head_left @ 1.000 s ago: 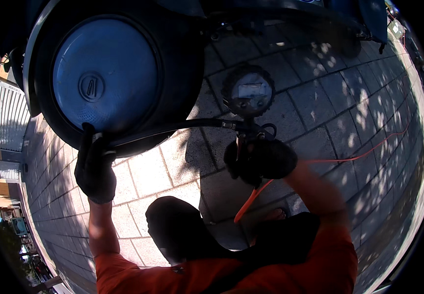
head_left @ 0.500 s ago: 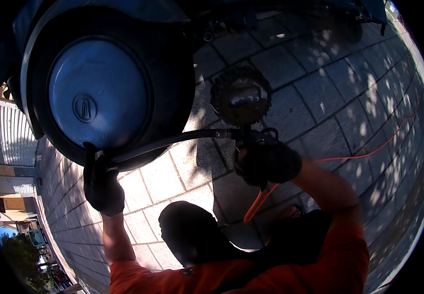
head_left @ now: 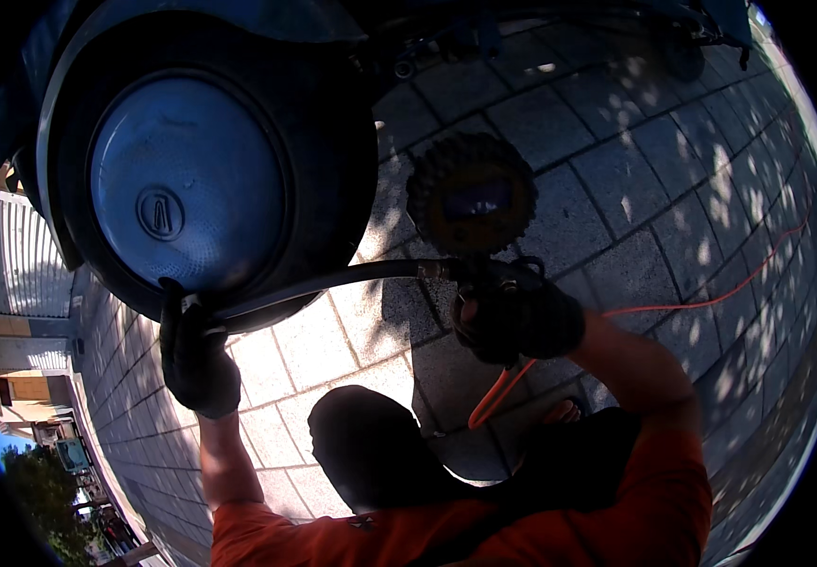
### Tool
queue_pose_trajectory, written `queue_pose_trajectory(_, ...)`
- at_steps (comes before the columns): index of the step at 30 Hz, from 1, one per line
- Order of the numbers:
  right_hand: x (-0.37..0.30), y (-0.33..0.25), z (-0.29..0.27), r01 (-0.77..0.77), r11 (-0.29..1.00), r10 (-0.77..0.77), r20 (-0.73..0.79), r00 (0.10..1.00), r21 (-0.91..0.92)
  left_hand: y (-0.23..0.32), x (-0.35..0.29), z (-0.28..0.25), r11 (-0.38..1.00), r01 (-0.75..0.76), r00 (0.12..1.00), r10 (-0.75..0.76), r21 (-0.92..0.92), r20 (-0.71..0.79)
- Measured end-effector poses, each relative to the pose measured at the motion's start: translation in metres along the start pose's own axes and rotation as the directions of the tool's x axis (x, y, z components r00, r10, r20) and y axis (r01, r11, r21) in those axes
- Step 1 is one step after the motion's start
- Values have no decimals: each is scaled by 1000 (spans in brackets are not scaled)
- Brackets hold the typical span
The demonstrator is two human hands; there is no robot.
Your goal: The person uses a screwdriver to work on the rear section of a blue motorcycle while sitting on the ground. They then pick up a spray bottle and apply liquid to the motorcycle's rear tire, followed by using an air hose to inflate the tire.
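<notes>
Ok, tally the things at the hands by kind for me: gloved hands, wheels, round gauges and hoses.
Gloved hands: 2, left hand and right hand
Wheels: 1, blue-covered wheel
Round gauges: 1, round gauge
Hoses: 2, black hose and orange hose, taking its visible stretches as one
Total: 6

The left hand [head_left: 199, 367], black-gloved, holds a black hose [head_left: 342, 276] near its end at the lower edge of a wheel [head_left: 187, 175]; the gloved right hand [head_left: 524, 319] grips a round gauge [head_left: 472, 194] from below. An orange hose [head_left: 682, 306] runs rightward over paving [head_left: 306, 342].
</notes>
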State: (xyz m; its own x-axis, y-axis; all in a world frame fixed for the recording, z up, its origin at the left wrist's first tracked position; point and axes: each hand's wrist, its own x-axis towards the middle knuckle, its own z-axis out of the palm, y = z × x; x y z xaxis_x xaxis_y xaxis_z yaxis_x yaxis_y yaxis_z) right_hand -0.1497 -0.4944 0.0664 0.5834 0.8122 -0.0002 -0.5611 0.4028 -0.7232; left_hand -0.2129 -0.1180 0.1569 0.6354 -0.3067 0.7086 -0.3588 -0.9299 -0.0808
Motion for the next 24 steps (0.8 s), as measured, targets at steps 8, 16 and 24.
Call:
queue_pose_trajectory(8,-7,6,8,155,974,-168,-67,983,-165,-1,17,-6,982,92,996,-88,-166,34)
queue_pose_trajectory(16,-8,11,9,11,994,-19,-68,997,-105,-17,-4,-10,856,75,996,-91,-511,-5)
queue_pose_trajectory(24,-10,-1,25,0,988,-15,-95,995,-156,-18,-6,-16,578,235,962,-252,-781,102)
